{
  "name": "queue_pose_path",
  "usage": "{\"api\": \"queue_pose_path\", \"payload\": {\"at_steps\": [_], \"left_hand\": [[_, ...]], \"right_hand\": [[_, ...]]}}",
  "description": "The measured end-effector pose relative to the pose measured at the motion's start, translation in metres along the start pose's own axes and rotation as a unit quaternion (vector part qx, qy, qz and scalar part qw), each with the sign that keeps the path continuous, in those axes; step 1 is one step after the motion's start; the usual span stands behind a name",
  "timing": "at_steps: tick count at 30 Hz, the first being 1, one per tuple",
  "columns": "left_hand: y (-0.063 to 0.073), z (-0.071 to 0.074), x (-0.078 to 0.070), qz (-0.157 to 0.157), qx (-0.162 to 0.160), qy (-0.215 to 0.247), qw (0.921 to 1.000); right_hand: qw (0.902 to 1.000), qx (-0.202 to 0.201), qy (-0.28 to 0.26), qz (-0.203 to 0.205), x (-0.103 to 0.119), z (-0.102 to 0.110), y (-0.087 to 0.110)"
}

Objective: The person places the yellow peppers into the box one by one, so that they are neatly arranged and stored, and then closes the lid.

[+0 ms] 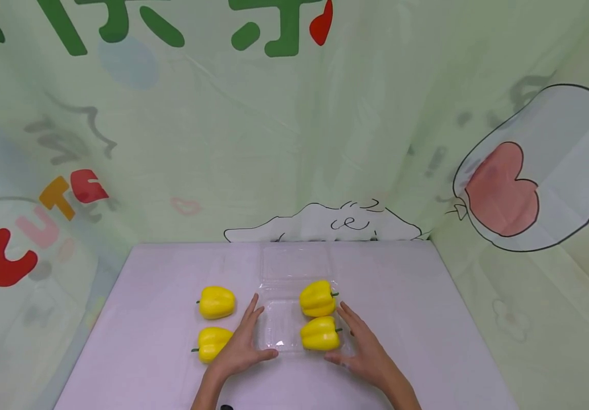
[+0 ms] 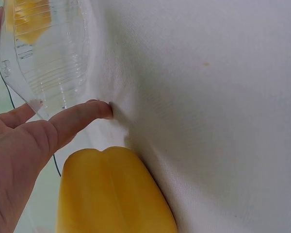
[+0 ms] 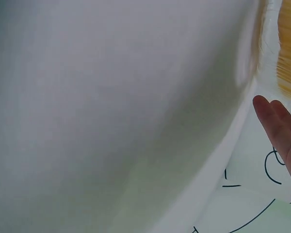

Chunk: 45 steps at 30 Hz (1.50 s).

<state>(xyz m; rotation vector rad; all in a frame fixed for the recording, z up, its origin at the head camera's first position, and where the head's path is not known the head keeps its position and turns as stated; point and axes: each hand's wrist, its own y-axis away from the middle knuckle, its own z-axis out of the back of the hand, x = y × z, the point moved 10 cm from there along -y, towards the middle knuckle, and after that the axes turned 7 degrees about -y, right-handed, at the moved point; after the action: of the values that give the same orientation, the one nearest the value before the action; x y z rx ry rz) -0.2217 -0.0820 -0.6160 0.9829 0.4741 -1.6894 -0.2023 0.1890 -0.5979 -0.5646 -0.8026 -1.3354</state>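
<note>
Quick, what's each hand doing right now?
Left hand: open, beside the clear container.
Right hand: open, at the container's other side, by the yellow peppers.

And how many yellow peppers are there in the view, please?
4. Two peppers sit in the clear container, right side; two lie on the table to its left, the nearer partly hidden by the left hand.

Left hand (image 1: 240,348), right hand (image 1: 370,354) apart, fingers (image 1: 355,322) extended forward, thumbs (image 1: 267,355) pointing inward.

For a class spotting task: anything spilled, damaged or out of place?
Nothing stands out: two yellow bell peppers sit in the open clear plastic container, two more lie left of it, and no spill or damage shows.
</note>
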Motion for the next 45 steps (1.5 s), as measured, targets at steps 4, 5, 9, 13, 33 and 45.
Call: {"api": "queue_pose_path", "payload": {"at_steps": [4, 5, 9, 13, 33, 45], "left_hand": [[0.0002, 0.0000, -0.0003, -0.004, -0.001, 0.000, 1.0000], [0.0003, -0.0001, -0.0003, -0.005, -0.001, 0.001, 1.0000], [0.0005, -0.0002, -0.0002, -0.005, 0.000, 0.002, 1.0000], [0.0004, -0.0001, 0.0000, -0.004, -0.001, 0.003, 1.0000], [0.0008, -0.0010, -0.0013, -0.001, 0.000, 0.001, 1.0000], [0.0015, -0.0007, -0.0018, -0.001, -0.002, -0.004, 1.0000]], "right_hand": [[1.0000, -0.002, -0.001, -0.001, -0.0015, -0.0031, 0.0003], [1.0000, -0.004, 0.003, 0.000, -0.0014, -0.0034, 0.0003], [0.9996, -0.009, 0.021, 0.016, -0.0007, -0.0034, 0.0002], [0.9992, -0.007, 0.026, 0.030, 0.0012, -0.0028, 0.0005], [0.9982, -0.025, -0.055, 0.005, -0.0057, -0.0042, -0.0001], [0.9973, -0.025, -0.069, -0.001, -0.0066, -0.0075, -0.0006]]}}
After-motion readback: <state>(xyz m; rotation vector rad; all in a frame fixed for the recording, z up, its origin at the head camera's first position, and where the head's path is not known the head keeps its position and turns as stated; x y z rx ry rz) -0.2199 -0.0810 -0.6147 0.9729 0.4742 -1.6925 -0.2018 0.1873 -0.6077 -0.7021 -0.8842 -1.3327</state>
